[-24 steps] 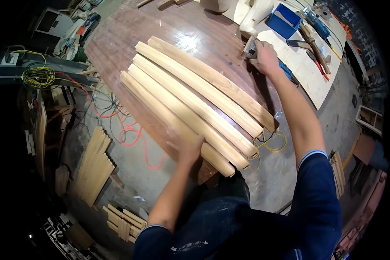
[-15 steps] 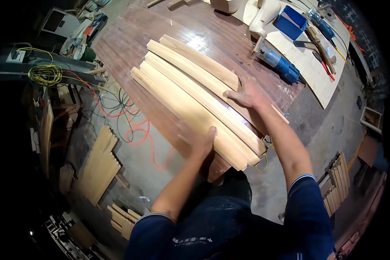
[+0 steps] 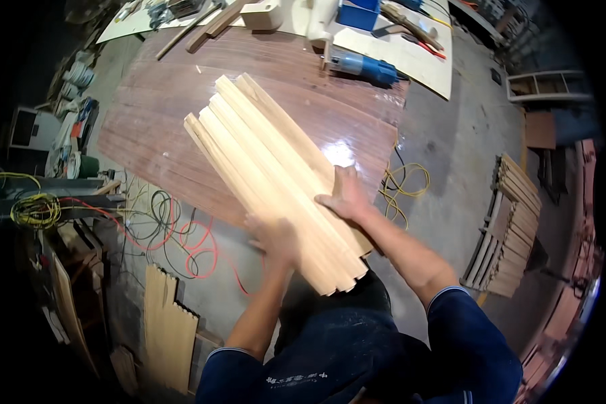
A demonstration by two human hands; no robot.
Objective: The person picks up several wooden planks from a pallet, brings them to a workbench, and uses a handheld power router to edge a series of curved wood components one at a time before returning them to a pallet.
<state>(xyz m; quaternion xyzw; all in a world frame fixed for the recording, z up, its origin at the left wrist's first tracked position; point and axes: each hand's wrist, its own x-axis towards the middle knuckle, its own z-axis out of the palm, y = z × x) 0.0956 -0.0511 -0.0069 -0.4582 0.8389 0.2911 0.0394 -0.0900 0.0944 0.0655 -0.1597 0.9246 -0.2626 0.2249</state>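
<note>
Several long pale wooden slats (image 3: 269, 168) lie side by side, slanting from the table's middle out over its near edge. Their ends are staggered, and narrow tongues or grooves show at the near ends. My right hand (image 3: 349, 195) grips the bundle's right edge, its thumb on top and the other fingers over the side. Against the left edge is my left hand (image 3: 274, 239), its fingers smeared by motion, so their hold on the slats cannot be made out.
The brown table (image 3: 148, 121) carries a blue power tool (image 3: 363, 67) at the back. Beyond are a blue box (image 3: 358, 15) and hand tools on a pale board (image 3: 424, 74). Red and black cables (image 3: 198, 252) lie on the floor left. Stacked slats (image 3: 508, 229) stand right, more boards (image 3: 170, 330) lower left.
The slats have closed up side by side, and the gaps between them have narrowed. The bundle now points more steeply toward me. Both hands have moved with it, and the view has turned.
</note>
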